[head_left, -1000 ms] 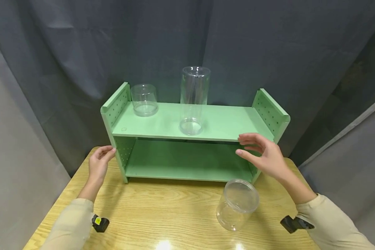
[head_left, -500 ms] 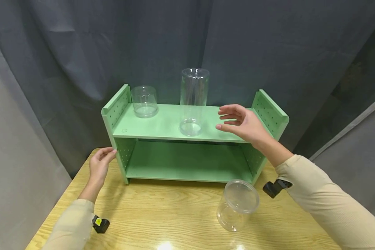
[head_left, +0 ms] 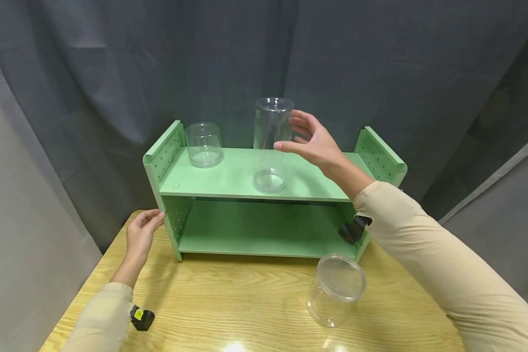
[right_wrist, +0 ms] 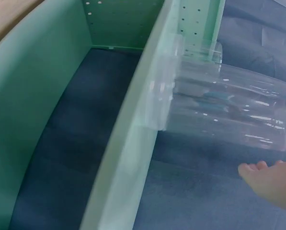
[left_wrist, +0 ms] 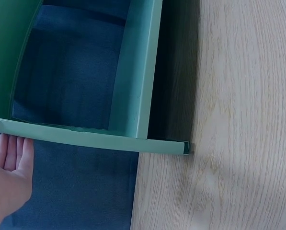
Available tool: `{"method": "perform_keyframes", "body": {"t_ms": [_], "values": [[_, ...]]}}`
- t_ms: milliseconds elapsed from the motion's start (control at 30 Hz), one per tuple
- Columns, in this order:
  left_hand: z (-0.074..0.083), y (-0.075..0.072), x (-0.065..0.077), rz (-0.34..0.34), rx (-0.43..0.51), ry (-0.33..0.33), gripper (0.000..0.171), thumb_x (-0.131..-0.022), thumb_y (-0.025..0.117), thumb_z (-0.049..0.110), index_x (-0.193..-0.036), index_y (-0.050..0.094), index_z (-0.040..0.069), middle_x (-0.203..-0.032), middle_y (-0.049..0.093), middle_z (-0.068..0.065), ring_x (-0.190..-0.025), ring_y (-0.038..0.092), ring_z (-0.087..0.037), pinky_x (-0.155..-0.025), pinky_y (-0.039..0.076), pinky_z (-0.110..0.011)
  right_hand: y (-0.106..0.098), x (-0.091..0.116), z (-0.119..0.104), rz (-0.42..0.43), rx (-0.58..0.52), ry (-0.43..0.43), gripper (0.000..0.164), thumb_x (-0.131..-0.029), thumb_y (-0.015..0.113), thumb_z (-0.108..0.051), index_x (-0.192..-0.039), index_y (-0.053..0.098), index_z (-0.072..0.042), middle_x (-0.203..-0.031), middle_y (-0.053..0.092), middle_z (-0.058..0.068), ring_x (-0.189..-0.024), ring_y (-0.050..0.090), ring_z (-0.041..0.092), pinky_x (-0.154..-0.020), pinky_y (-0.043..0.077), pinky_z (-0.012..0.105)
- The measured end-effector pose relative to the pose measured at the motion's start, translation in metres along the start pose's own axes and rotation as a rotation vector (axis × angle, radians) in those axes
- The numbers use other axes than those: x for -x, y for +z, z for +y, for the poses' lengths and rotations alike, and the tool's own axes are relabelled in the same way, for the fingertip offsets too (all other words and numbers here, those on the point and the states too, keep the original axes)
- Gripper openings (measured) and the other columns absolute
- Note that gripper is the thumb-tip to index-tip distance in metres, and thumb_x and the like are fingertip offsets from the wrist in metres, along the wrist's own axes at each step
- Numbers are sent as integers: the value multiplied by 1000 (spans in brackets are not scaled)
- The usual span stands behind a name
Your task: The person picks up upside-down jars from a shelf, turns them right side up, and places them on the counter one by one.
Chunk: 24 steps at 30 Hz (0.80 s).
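My left hand is at the left side panel of a green two-tier shelf. In the left wrist view its fingers lie against the panel's outer face, with a thumb tip at the other side, pinching the edge. A tall clear cylindrical container stands upright on the upper board. My right hand is beside its upper right, thumb and fingers spread apart. The right wrist view shows a gap between the fingertips and the tall container.
A short clear container stands at the upper board's left end. On the wooden table, in front of the shelf's right end, is a clear jar with a lid-like top. Dark curtains hang behind.
My right hand has moved up and left, from the shelf's right front to the side of the tall container. My left hand has stayed at the side panel.
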<state>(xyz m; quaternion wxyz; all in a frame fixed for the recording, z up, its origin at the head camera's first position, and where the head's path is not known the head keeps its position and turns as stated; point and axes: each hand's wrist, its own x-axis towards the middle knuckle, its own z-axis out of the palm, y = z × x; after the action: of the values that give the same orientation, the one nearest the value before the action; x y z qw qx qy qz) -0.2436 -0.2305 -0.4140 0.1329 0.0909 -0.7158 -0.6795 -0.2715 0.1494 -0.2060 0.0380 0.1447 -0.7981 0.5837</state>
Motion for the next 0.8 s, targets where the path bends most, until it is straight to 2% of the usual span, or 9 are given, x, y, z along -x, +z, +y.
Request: {"method": "perform_keyframes", "body": {"t_ms": [100, 200, 267, 400, 567, 800], "values": [[0, -1, 0, -1, -2, 0, 34, -95, 60, 18, -120, 55, -4, -83, 59, 21, -83, 62, 8, -86, 54, -9, 4, -8, -8, 11, 12, 29, 90, -79, 78, -21, -151, 25, -19, -155, 34, 1, -145, 31, 14, -122, 31, 30], [0, -2, -1, 2, -6, 2, 34, -95, 60, 19, -120, 55, -4, -83, 59, 21, -83, 62, 8, -85, 54, -8, 8, -14, -15, 14, 17, 65, 92, -79, 77, -26, -152, 22, -20, -155, 33, 1, -145, 31, 14, -121, 33, 33], [0, -3, -1, 2, -5, 3, 35, -95, 60, 19, -120, 55, -4, -83, 59, 21, -83, 62, 7, -85, 53, -8, 10, -17, -18, 19, 34, 87, 90, -78, 78, -29, -151, 25, -21, -153, 37, 1, -143, 35, 13, -118, 36, 36], [0, -2, -1, 3, 0, -1, 33, -95, 61, 19, -119, 56, -3, -83, 60, 22, -83, 62, 7, -86, 54, -8, 14, -20, -20, 27, 72, 106, 74, -79, 77, -30, -142, 40, -16, -144, 48, 2, -135, 45, 13, -113, 41, 36], [0, -1, 0, 0, 26, -13, 29, -94, 61, 18, -116, 57, -1, -82, 61, 21, -83, 63, 7, -85, 54, -8, 18, -13, -18, 49, 31, 91, 58, -82, 75, -24, -132, 49, -12, -136, 55, 3, -128, 52, 13, -110, 44, 33], [2, 0, 0, -4, 19, -8, 31, -94, 61, 18, -117, 56, -2, -84, 59, 20, -84, 62, 7, -85, 54, -8, 18, 10, -16, 85, -35, 29, 55, -81, 75, -17, -130, 51, -15, -129, 60, 3, -123, 56, 13, -107, 48, 33]]}}
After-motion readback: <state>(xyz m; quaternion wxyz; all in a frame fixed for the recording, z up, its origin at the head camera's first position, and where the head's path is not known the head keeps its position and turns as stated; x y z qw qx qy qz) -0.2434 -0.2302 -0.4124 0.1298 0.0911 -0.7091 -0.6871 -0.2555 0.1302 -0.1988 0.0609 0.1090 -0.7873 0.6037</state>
